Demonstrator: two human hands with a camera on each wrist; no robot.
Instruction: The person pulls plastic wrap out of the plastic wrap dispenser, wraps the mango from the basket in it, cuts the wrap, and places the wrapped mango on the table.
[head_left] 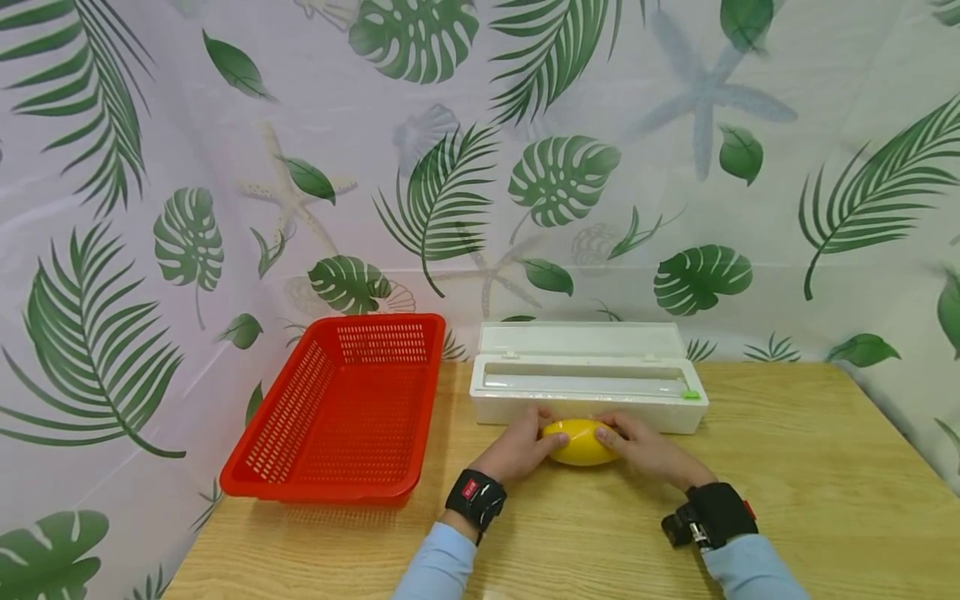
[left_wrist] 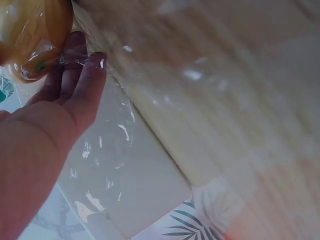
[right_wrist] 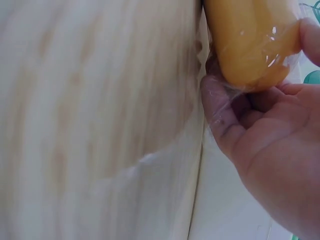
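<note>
A smooth yellow oval fruit [head_left: 581,446] wrapped in clear cling film sits just in front of a white cling film dispenser [head_left: 517,411]. My left hand [head_left: 517,448] grips its left end, thumb on top and fingers curled behind and beneath. From the other end my right hand [head_left: 651,450] holds it the same way. Shiny film [left_wrist: 122,132] spreads around the left fingers in the left wrist view. In the right wrist view, film clings to the fruit [right_wrist: 255,45] and gathers by the fingertips. The dispenser's lid [head_left: 581,339] stands raised, showing the roll [head_left: 585,384] inside.
A red perforated plastic basket [head_left: 322,490] stands on the left of the wooden table [head_left: 795,475]. A green slider [head_left: 690,395] sits at the dispenser's right end. Behind the table hangs a leaf-patterned sheet [head_left: 465,167].
</note>
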